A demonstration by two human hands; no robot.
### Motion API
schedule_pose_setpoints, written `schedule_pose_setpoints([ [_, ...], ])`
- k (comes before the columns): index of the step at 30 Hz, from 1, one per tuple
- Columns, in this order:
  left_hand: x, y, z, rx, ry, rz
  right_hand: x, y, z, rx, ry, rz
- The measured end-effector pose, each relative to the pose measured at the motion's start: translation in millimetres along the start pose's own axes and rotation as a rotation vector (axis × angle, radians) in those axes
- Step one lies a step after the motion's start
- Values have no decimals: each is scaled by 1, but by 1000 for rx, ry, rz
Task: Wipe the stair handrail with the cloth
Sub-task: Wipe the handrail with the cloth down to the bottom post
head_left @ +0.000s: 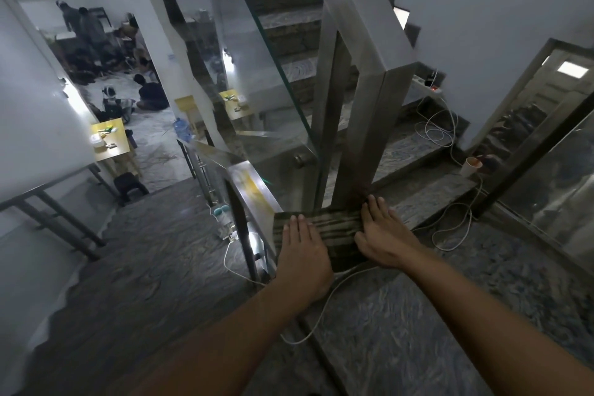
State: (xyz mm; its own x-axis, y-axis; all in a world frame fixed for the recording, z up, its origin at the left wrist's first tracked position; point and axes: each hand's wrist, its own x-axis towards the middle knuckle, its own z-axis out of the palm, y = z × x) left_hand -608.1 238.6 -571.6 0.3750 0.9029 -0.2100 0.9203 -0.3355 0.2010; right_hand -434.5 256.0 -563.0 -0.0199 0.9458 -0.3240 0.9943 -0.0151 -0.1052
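I am pressing the striped cloth [324, 235] flat onto the steel handrail [257, 193], right at the corner below the tall post [369, 125]. My left hand [305, 251] is lying open on the cloth's near-left edge, and my right hand [382, 235], fingers spread wide, is covering its right end beside the post.

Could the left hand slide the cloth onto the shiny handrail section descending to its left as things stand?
Probably yes. The left hand already lies flat on the striped cloth on the rail's corner, and the descending handrail section starts right beside it, its top bare with nothing in the way.
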Motion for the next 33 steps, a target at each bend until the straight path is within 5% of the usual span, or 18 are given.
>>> schedule_pose_setpoints([
  [11, 3, -32, -9, -38, -74, -100, -27, -17, 24, -53, 94, -162],
  [18, 16, -49, -14, 175, -65, -149, -36, -42, 33, -130, 152, -180],
  [33, 43, -89, -17, -55, -97, -51, -29, -59, 41, -172, 211, -225],
])
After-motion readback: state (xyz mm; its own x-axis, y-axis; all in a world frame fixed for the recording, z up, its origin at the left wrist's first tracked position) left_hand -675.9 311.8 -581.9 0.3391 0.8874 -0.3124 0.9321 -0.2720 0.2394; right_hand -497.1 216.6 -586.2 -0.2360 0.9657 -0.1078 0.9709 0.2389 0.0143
